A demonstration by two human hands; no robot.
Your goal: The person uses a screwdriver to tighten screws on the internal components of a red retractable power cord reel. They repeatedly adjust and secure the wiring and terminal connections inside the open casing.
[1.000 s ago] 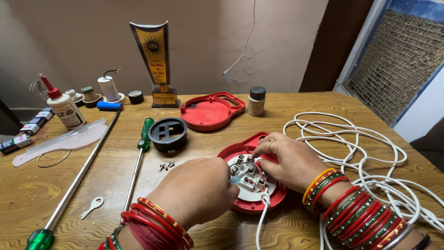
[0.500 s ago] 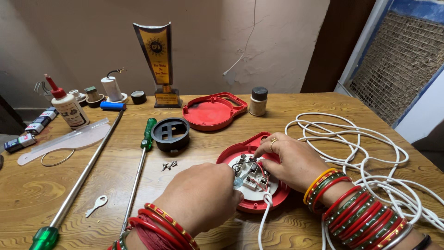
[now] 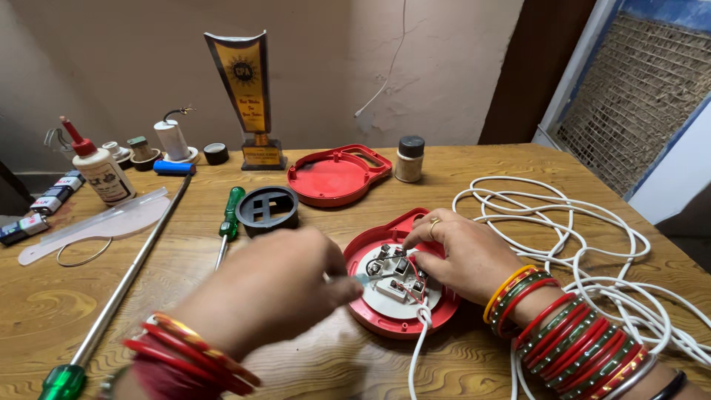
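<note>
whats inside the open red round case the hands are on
Inside the red case sits a white round insert with metal terminals and thin wires. The right hand covers its far side, so that part is hidden.

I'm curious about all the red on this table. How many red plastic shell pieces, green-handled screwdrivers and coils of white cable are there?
Red plastic shell pieces: 2, the lid lying apart and the base under the right hand and left hand
Green-handled screwdrivers: 2, short and long
White cable coils: 1
Total: 5
</note>
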